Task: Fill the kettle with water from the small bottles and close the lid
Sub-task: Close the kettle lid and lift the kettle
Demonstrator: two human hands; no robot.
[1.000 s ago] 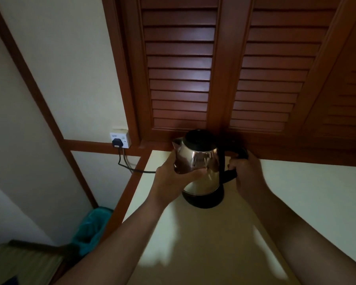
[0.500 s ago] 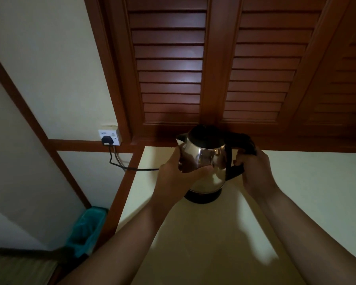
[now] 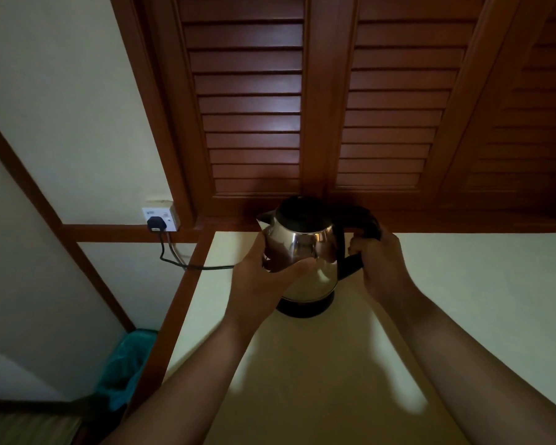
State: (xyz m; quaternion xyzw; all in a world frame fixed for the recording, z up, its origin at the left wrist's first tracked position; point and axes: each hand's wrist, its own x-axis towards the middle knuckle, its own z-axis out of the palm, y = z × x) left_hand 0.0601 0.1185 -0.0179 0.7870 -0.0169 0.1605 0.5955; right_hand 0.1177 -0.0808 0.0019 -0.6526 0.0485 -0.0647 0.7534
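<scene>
Steel kettle, shiny, black lid down, standing on its black base, with the cream counter beneath it and the brown louvred doors right behind it. The left hand cups the kettle's near-left side, thumb across the steel front and fingers wrapped towards the spout, and on the kettle's right the right hand has its fingers curled tight round the black handle. Left of the kettle, a black cord runs up to the white wall socket.
</scene>
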